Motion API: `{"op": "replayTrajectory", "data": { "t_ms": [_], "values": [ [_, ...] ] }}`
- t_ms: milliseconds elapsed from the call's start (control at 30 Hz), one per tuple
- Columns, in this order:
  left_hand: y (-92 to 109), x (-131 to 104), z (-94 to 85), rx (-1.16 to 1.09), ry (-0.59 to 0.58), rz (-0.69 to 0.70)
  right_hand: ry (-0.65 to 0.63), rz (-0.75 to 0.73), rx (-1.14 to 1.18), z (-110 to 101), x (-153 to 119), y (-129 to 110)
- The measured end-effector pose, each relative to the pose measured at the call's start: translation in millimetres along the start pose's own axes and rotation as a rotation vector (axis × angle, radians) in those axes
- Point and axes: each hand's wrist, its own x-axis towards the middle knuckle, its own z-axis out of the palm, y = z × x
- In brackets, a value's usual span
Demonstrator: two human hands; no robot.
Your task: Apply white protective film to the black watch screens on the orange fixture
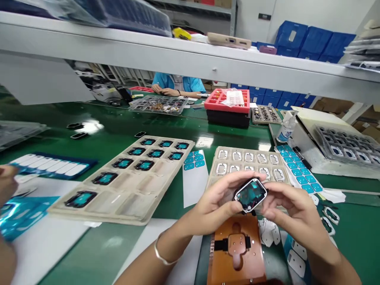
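My left hand (212, 208) is closed around a smartwatch case (251, 194), thumb at its near left edge and fingers behind it. The case is tilted, with a pale rim and a dark, teal-tinted inside. On the other side, my right hand (292, 208) has its bent fingers and thumb at the case's right edge. Below the hands lies an orange-brown fixture (237, 257) with a watch-shaped block and black strips. Just behind them is a beige tray (221, 156) of pale watch frames, partly hidden by my hands. White cut pieces (268, 232) sit beside the fixture.
A larger beige tray (175, 186) with dark watch cases stands to the left. Teal sticker sheets (299, 170) flank the frame tray. At the left edge is another person's hand (7, 182). A shelf beam (178, 51) crosses above; a person in blue (192, 84) sits opposite.
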Motion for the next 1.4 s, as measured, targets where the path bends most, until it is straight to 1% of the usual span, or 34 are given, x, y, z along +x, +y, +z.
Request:
{"op": "replayTrajectory", "data": {
  "t_ms": [67, 200, 300, 400, 533, 600, 700, 767, 833, 867, 900, 933, 967, 1000, 1033, 1067, 1100, 1133, 1167, 1233, 1333, 1400],
  "values": [
    [-5.4, -1.6, 5.5, 0.074, -0.01, 0.041, 0.029, -0.047, 0.052, 1.0, -0.1, -0.9],
    [-16.1, -4.5, 14.0, 0.227, 0.117, 0.169, 0.11, -0.253, -0.12, -0.2, 2.0, -5.3],
    [-22.1, -4.7, 18.6, 0.262, 0.173, 0.206, 0.166, -0.354, -0.237, -1.4, 3.9, -7.7],
    [-26.9, -3.2, 21.1, 0.26, 0.194, 0.226, 0.181, -0.375, -0.286, -0.9, 4.7, -8.0],
    [-30.7, -2.6, 23.3, 0.252, 0.208, 0.283, 0.179, -0.382, -0.271, 2.4, 4.5, -8.9],
    [-30.8, -4.2, 25.9, 0.257, 0.23, 0.29, 0.18, -0.374, -0.278, 4.3, 3.9, -9.7],
    [-32.1, -6.4, 29.1, 0.279, 0.277, 0.252, 0.18, -0.352, -0.312, 6.0, 2.2, -9.3],
    [-36.9, -4.3, 24.7, 0.265, 0.299, 0.181, 0.159, -0.326, -0.331, 5.9, 0.6, -7.5],
    [-45.2, 2.1, 8.7, 0.218, 0.341, 0.061, 0.116, -0.277, -0.373, 4.3, -1.2, -5.5],
    [-49.7, 6.3, -4.7, 0.2, 0.388, -0.007, 0.098, -0.252, -0.406, 3.1, -1.8, -4.7],
    [-53.8, 10.2, -21.5, 0.206, 0.458, -0.078, 0.085, -0.23, -0.441, 1.5, -2.3, -4.1],
    [-56.9, 13.1, -41.0, 0.253, 0.567, -0.14, 0.077, -0.212, -0.473, -0.1, -2.5, -3.8],
    [-59.0, 14.4, -62.1, 0.348, 0.666, -0.211, 0.072, -0.203, -0.499, -1.8, -2.5, -3.7],
    [-60.2, 13.5, -83.3, 0.51, 0.743, -0.295, 0.064, -0.2, -0.518, -3.3, -2.2, -3.5],
    [-61.0, 10.6, -103.1, 0.72, 0.785, -0.407, 0.052, -0.204, -0.528, -4.5, -1.8, -3.3],
    [-62.0, 5.9, -120.4, 0.912, 0.782, -0.52, 0.035, -0.213, -0.533, -5.3, -1.5, -2.9],
    [-63.9, 0.2, -134.4, 1.034, 0.774, -0.599, 0.018, -0.225, -0.536, -5.6, -1.2, -2.2],
    [-67.1, -5.9, -144.7, 1.126, 0.751, -0.665, 0.0, -0.238, -0.539, -5.6, -1.1, -1.4],
    [-71.7, -11.5, -151.5, 1.175, 0.727, -0.709, -0.016, -0.249, -0.543, -5.2, -1.1, -0.4],
    [-84.2, -19.4, -156.5, 1.229, 0.674, -0.765, -0.039, -0.264, -0.552, -4.3, -1.6, 1.8],
    [-102.9, -22.2, -152.7, 1.291, 0.571, -0.807, -0.067, -0.271, -0.561, -3.7, -2.3, 3.4],
    [-110.2, -21.7, -149.2, 1.329, 0.517, -0.808, -0.089, -0.27, -0.56, -4.3, -2.0, 3.1]
  ]
}}
